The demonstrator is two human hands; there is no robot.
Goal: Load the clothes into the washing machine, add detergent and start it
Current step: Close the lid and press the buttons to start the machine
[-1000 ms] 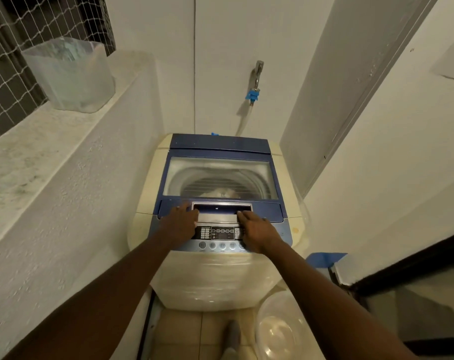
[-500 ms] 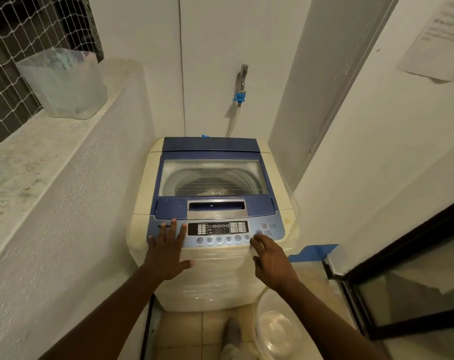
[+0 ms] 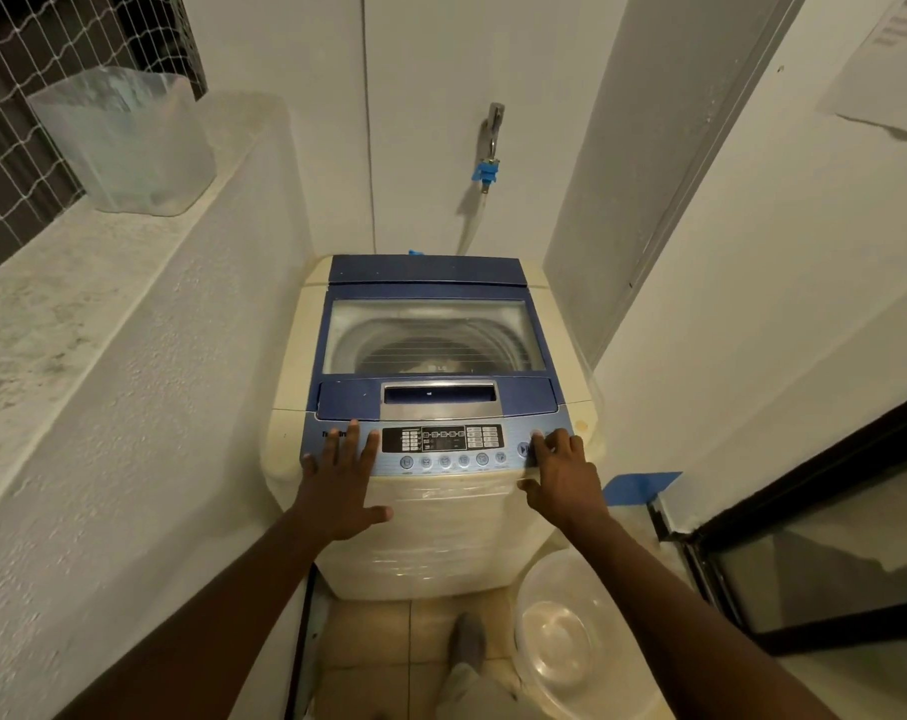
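Note:
A cream top-loading washing machine [image 3: 430, 537] with a blue lid stands in a narrow alcove. Its lid [image 3: 433, 330] is closed; pale clothes show dimly through the window. My left hand [image 3: 339, 480] rests flat, fingers spread, on the left end of the blue control panel [image 3: 441, 446]. My right hand [image 3: 560, 472] is at the panel's right end, with fingertips on the round button there. Neither hand holds anything.
A translucent plastic container [image 3: 129, 142] stands on the ledge at the left, before a netted window. A tap [image 3: 490, 142] with a blue fitting is on the back wall. A clear plastic basin [image 3: 571, 646] sits on the tiled floor at the right. A dark-framed glass door [image 3: 815, 563] is at the right.
Both hands left the lid handle and slid down to the control panel. The right hand moved right to the round button. The camera pulled back.

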